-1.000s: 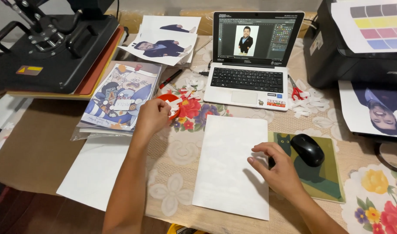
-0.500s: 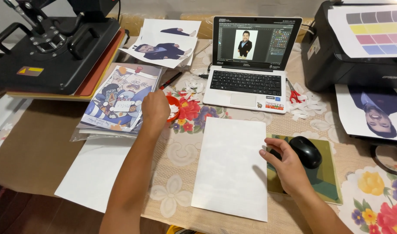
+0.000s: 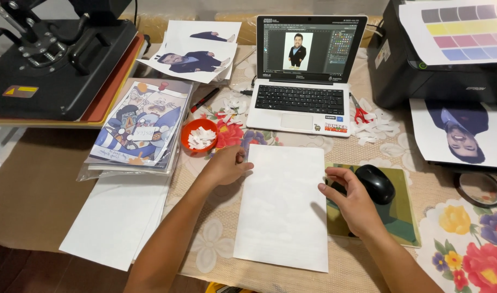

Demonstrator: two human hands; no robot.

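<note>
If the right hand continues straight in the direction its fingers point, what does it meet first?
Probably the white sheet: the right hand points left across the mouse pad toward the sheet's right edge, though height is unclear.

1. A small home print workshop is showing here: a black heat press (image 3: 53,59) is sitting at the surface's far left corner.
2. A printer (image 3: 449,70) is feeding out a portrait print (image 3: 460,133) on the right.
3. A laptop (image 3: 305,76) is displaying photo-editing software.
4. A flowered lace tablecloth (image 3: 465,249) is covering the surface (image 3: 37,190), suggesting a household table.
5. Cut-out prints (image 3: 197,46) and blank sheets (image 3: 118,217) are lying about.
</note>
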